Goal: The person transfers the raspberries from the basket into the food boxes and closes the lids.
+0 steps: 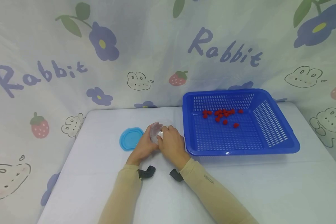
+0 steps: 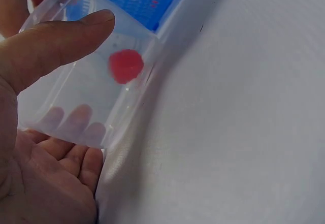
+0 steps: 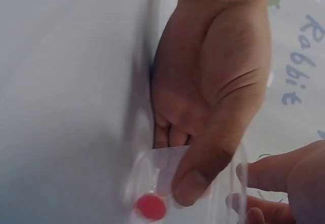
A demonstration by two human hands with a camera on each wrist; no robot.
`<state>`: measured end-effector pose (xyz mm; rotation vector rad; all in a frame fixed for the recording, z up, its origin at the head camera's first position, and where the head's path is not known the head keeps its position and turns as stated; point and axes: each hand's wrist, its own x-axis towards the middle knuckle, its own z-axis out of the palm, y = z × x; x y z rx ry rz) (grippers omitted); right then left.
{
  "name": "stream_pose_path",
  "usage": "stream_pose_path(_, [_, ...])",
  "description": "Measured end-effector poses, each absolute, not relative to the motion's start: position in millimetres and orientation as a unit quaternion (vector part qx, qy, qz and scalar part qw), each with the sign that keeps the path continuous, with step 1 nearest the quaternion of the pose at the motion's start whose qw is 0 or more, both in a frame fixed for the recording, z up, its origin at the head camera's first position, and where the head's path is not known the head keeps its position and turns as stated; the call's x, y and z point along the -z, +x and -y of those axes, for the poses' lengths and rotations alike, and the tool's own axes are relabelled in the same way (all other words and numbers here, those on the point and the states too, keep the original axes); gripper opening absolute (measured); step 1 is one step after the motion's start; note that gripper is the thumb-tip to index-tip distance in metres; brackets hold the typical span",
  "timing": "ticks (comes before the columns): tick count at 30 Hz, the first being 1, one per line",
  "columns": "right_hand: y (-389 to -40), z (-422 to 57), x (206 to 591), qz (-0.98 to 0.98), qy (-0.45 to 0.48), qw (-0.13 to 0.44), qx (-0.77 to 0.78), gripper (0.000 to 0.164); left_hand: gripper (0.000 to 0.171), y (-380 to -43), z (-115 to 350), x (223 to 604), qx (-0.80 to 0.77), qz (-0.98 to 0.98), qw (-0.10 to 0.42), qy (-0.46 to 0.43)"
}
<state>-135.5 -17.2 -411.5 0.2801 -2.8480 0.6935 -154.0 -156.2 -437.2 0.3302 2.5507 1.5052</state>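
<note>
Clear plastic tub [image 2: 84,89] gripped by L hand [image 1: 146,141] & R hand [image 1: 172,143]; red pc [image 2: 126,66] inside may spill if over-tilted

My left hand [image 1: 145,143] and right hand [image 1: 172,141] work close together.
I have the left one in a curved grip, its thumb [image 2: 76,41] opposite the bent fingers; the right one reaches downward, with the thumb and fingers a little apart. The left arm [image 1: 120,196] and right arm [image 1: 215,193] lean inward.
</note>
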Motion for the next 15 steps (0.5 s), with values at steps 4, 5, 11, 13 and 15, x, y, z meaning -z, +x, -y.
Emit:
stream_pose_path(4, [-132,17,406,0.956,0.101,0.106,-0.253,0.032,0.088,-148,153,423,-0.506,-0.851,0.08,0.116])
stream_pose_path(5, [-131,17,404,0.955,0.102,0.108,-0.258,0.032,0.086,-149,154,424,-0.509,-0.85,0.079,0.115])
stream_pose_path(11, [-123,16,390,0.942,0.121,0.122,-0.288,0.031,0.08,-160,162,451,-0.498,-0.854,0.059,0.142])
stream_pose_path(13, [-120,16,385,0.938,0.129,0.129,-0.295,0.03,0.078,-162,164,456,-0.491,-0.857,0.056,0.143])
stream_pose_path(15, [-117,15,379,0.936,0.135,0.132,-0.298,0.029,0.076,-163,165,457,-0.491,-0.858,0.057,0.139])
